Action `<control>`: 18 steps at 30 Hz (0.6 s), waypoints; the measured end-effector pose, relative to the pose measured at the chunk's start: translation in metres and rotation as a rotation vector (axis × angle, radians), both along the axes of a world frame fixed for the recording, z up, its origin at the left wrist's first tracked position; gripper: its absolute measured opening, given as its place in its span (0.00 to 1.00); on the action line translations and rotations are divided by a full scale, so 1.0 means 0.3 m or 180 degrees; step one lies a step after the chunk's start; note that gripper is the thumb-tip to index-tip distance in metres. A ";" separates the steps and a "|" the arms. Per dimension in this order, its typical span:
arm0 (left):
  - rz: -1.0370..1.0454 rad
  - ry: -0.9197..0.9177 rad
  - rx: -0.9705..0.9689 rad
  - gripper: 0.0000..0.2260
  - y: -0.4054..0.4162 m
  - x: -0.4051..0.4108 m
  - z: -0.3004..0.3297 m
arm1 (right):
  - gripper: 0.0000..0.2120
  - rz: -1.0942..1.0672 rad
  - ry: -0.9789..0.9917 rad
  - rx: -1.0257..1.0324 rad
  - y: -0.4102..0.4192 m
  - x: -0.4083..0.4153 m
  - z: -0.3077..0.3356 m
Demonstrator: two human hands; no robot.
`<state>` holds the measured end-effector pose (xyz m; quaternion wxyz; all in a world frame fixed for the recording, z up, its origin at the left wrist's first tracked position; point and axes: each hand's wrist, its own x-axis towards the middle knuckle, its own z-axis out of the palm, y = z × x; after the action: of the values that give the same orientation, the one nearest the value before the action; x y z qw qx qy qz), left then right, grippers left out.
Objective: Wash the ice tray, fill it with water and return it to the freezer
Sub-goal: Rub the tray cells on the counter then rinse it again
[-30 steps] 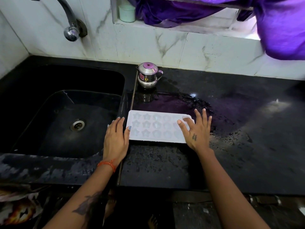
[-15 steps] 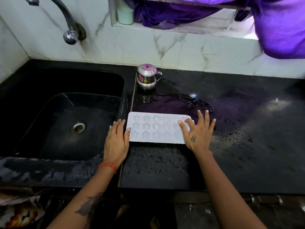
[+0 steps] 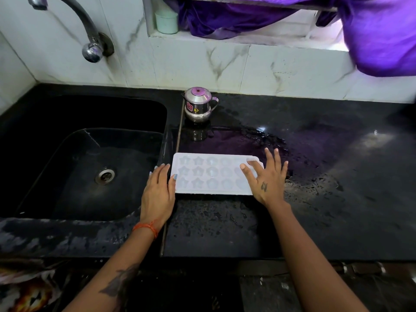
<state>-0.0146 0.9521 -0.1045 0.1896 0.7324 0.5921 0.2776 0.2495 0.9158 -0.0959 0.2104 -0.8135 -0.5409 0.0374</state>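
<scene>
The white plastic ice tray (image 3: 213, 174), moulded with star and rounded cavities, is laid flat on the wet black stone worktop (image 3: 337, 176), between the two hands. The left hand (image 3: 158, 192) is held with straight fingers (image 3: 165, 174) touching its left edge; the right hand (image 3: 267, 176) is spread over its right end. Spilling is judged likely if the tray is lifted unevenly, since the slick surface could let it slide toward the sink (image 3: 45, 181).
</scene>
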 end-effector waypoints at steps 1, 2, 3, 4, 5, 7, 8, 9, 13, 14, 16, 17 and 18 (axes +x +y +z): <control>0.0004 -0.0004 -0.0004 0.20 -0.001 0.000 0.001 | 0.38 0.0005 0.0028 0.0018 -0.001 0.001 -0.002; 0.0008 -0.0001 -0.0002 0.20 -0.002 0.000 0.001 | 0.38 0.0011 0.0054 0.0031 -0.001 0.002 -0.003; 0.0015 0.0005 0.0006 0.20 -0.004 0.001 0.001 | 0.38 0.0016 0.0073 0.0038 -0.001 0.003 -0.006; 0.0020 0.0011 0.0014 0.20 -0.004 0.001 0.001 | 0.38 0.0016 0.0076 0.0040 0.000 0.005 -0.007; 0.0022 0.0017 0.0019 0.20 -0.004 0.002 0.002 | 0.37 0.0005 0.0071 0.0042 0.001 0.006 -0.009; 0.0030 0.0018 0.0015 0.20 -0.004 0.001 0.002 | 0.36 -0.0021 0.0050 0.0070 0.002 0.007 -0.014; 0.0033 0.0017 0.0014 0.19 -0.005 0.001 0.003 | 0.36 -0.0030 0.0044 0.0107 0.001 0.007 -0.016; 0.0035 0.0015 0.0014 0.19 -0.005 0.000 0.003 | 0.35 -0.0033 0.0035 0.0151 0.000 0.007 -0.019; 0.0045 0.0040 0.0026 0.19 -0.002 -0.001 -0.004 | 0.33 0.0013 0.0005 0.0273 -0.004 0.008 -0.017; 0.0050 0.0041 0.0031 0.19 -0.001 -0.001 -0.005 | 0.32 0.0018 -0.0007 0.0303 -0.001 0.007 -0.012; 0.0066 0.0052 0.0031 0.19 -0.001 0.000 -0.005 | 0.31 0.0049 -0.0044 0.0417 0.005 0.001 -0.002; 0.0076 0.0067 0.0035 0.19 -0.002 0.000 -0.005 | 0.29 0.0099 -0.0070 0.0514 0.011 -0.005 0.003; 0.0085 0.0084 0.0043 0.19 -0.002 0.000 -0.004 | 0.28 0.0169 -0.0108 0.0620 0.018 -0.013 0.009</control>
<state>-0.0147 0.9515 -0.1056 0.1732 0.7293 0.6024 0.2743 0.2456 0.9211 -0.0932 0.2783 -0.7750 -0.5669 -0.0236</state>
